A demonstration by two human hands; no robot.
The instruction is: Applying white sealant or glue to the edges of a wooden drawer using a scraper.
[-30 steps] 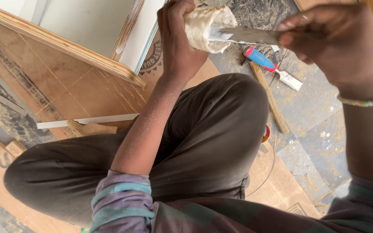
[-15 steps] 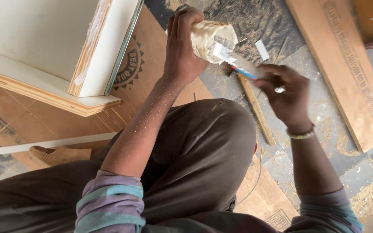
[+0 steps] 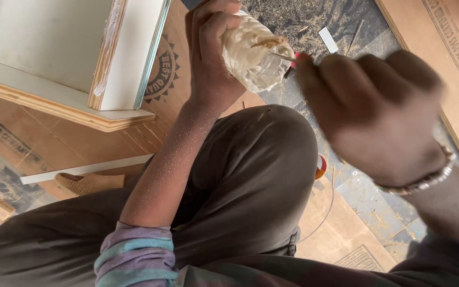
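We are seeing one glue-smeared jar (image 3: 256, 53), left hand (image 3: 211, 58) fingers wrapping it; right hand (image 3: 378, 111) fingers pinching one thin blade (image 3: 281, 55), floor space lying open beside knee.

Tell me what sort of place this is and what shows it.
Probably a carpentry or furniture-making work area. Sawdust covers the floor, plywood sheets lie about, and an unfinished white-faced plywood cabinet piece stands nearby. The left hand holds a paste-smeared container; the right hand works a thin blade into it.

Floor (image 3: 394, 212): dusty concrete, sawdust-strewn. Brown cardboard sheets (image 3: 341, 234) lie flat on it beside the white-faced plywood panel (image 3: 75, 64); small white strip (image 3: 328, 40), possibly tape, further off.
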